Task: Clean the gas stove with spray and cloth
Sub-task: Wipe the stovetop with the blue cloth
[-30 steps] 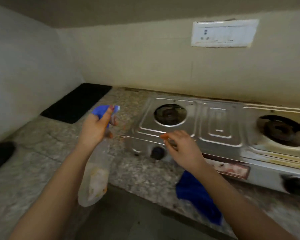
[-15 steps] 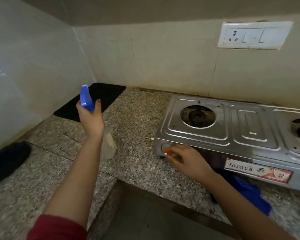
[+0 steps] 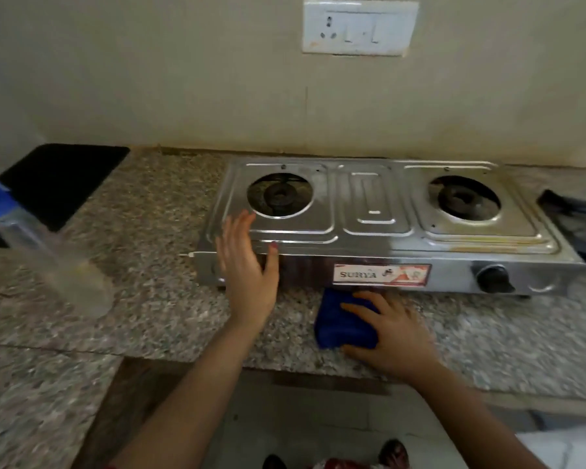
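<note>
Stove [image 3: 372, 211] knob hidden behind open left hand [image 3: 247, 275]; right hand [image 3: 389, 336] grips blue cloth [image 3: 342, 324]

A two-burner stainless-steel gas stove [image 3: 372, 228] sat flat on the speckled granite bench [image 3: 156, 313] against the wall. A crumpled blue cloth [image 3: 344, 324] lay just before its front edge, while a clear spray bottle with a blue top [image 3: 48, 248] stood blurred, well to its left.

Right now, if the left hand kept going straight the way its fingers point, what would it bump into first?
Probably the stove top: the left hand is open, fingers pointing toward the left burner. Its height above the steel is unclear.
</note>
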